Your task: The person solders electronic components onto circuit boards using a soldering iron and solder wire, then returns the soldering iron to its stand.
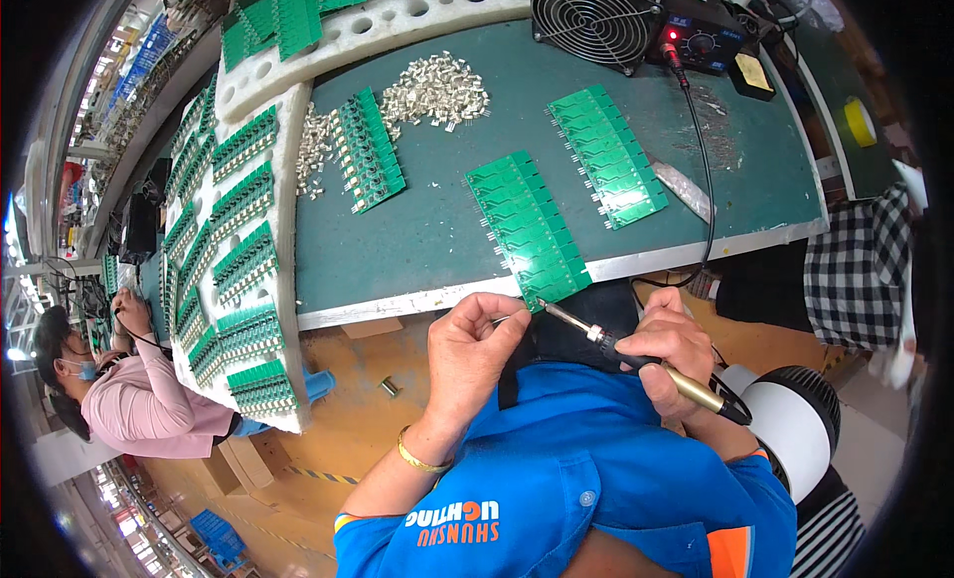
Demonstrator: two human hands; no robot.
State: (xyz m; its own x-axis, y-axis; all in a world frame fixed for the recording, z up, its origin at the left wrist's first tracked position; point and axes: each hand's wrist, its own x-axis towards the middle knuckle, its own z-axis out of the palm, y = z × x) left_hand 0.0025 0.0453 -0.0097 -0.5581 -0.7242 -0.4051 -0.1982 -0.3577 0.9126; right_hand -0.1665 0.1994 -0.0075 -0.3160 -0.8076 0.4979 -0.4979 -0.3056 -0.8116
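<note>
My right hand grips a soldering iron with a black and gold handle. Its tip meets the near end of a green circuit board, which lies on the bench and reaches its front edge. Thumb and forefinger of my left hand are pinched together right by that same end of the board. What they hold is too small to make out. A second green board lies to the right, pins along its left side. Further left is a board fitted with white connectors.
Loose white connectors are heaped at the back. White foam racks hold several boards on the left. A fan and a soldering station stand at the back right; the iron's cable hangs over the bench edge. A co-worker sits at left.
</note>
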